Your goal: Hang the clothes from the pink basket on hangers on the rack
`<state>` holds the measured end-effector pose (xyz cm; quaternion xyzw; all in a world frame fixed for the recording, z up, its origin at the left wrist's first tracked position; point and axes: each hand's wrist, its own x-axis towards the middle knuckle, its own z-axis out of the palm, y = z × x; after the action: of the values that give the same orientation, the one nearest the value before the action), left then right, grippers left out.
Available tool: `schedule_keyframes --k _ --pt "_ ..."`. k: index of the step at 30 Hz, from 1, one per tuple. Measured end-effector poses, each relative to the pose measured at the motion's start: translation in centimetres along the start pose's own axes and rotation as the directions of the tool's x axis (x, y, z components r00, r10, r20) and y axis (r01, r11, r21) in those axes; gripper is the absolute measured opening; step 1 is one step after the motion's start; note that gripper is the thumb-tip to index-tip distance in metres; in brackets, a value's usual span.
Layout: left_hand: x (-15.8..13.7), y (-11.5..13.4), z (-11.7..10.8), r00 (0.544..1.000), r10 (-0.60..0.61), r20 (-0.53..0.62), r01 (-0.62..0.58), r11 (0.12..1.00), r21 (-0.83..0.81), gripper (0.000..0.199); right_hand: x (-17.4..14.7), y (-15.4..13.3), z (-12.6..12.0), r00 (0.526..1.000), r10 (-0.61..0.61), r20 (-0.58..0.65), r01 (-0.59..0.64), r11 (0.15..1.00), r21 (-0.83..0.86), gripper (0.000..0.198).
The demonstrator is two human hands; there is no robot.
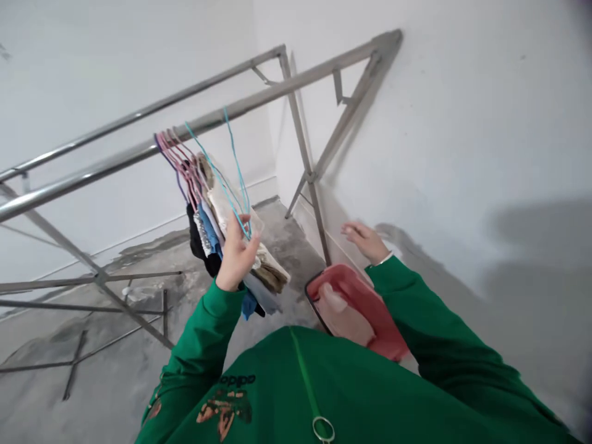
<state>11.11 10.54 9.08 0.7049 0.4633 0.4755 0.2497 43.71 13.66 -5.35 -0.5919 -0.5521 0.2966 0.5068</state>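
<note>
My left hand is closed around the lower part of thin light-blue hangers, whose upper ends reach the front rail of a metal drying rack. Just behind that hand, clothes in black, blue, white and olive hang on pink and purple hangers packed close together. Off to the right, my right hand is in the air with nothing in it, its fingers loosely bent and apart from the thumb. Below it is a red basket with a pale pink cloth inside.
The rack has two long rails and crossed legs near the white wall on the right. More dark metal bars lie low on the left over the stained concrete floor. A pale crumpled item is on the floor.
</note>
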Motion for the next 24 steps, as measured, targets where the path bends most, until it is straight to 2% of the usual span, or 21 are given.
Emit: schedule_keyframes --k 2,4,6,8,11,12,14,16,19,22,24 --pt "-0.1 -0.1 0.2 0.999 0.005 0.034 -0.006 0.999 0.032 0.066 3.7 -4.5 1.5 0.995 -0.088 0.051 0.078 0.982 0.169 0.060" --pt "-0.2 -0.3 0.6 0.999 -0.001 0.042 -0.001 0.998 0.058 0.068 6.7 -9.8 4.0 0.969 -0.196 0.147 0.154 0.954 0.258 0.065" --pt "-0.2 -0.8 1.1 1.000 0.002 0.030 -0.006 0.992 0.123 0.069 8.6 -15.0 7.4 0.924 -0.237 0.300 0.157 0.951 0.268 0.070" --pt "-0.2 -1.4 1.6 1.000 0.015 0.009 -0.017 0.980 0.199 0.069 9.4 -19.1 11.2 0.892 -0.238 0.384 0.178 0.966 0.185 0.079" --pt "-0.1 -2.6 2.3 1.000 0.018 -0.003 -0.016 0.966 0.258 0.067 9.1 -22.6 16.2 0.889 -0.194 0.415 0.197 0.980 0.037 0.101" --pt "-0.2 -2.9 2.4 1.000 0.015 0.004 -0.016 0.965 0.262 0.067 8.8 -23.2 17.4 0.894 -0.187 0.406 0.205 0.979 -0.002 0.101" --pt "-0.5 -3.1 2.3 0.999 0.018 0.027 -0.024 0.961 0.274 0.068 8.2 -23.6 18.8 0.898 -0.201 0.391 0.236 0.971 -0.044 0.084" --pt "-1.1 -2.6 1.8 0.998 0.031 0.058 -0.047 0.954 0.297 0.069 7.9 -23.4 18.9 0.897 -0.245 0.367 0.274 0.961 -0.028 0.058" --pt "-2.6 -0.7 0.4 0.984 0.084 0.160 -0.127 0.951 0.282 0.066 8.5 -22.6 17.5 0.916 -0.290 0.279 0.283 0.957 0.064 0.031" --pt "-4.1 1.3 -1.1 0.942 0.169 0.289 -0.230 0.954 0.193 0.062 10.2 -21.2 14.5 0.955 -0.221 0.198 0.194 0.970 0.149 0.020" --pt "-4.7 2.1 -2.0 0.924 0.212 0.317 -0.273 0.948 0.164 0.060 11.8 -19.9 12.1 0.970 -0.170 0.171 0.137 0.972 0.193 0.018"
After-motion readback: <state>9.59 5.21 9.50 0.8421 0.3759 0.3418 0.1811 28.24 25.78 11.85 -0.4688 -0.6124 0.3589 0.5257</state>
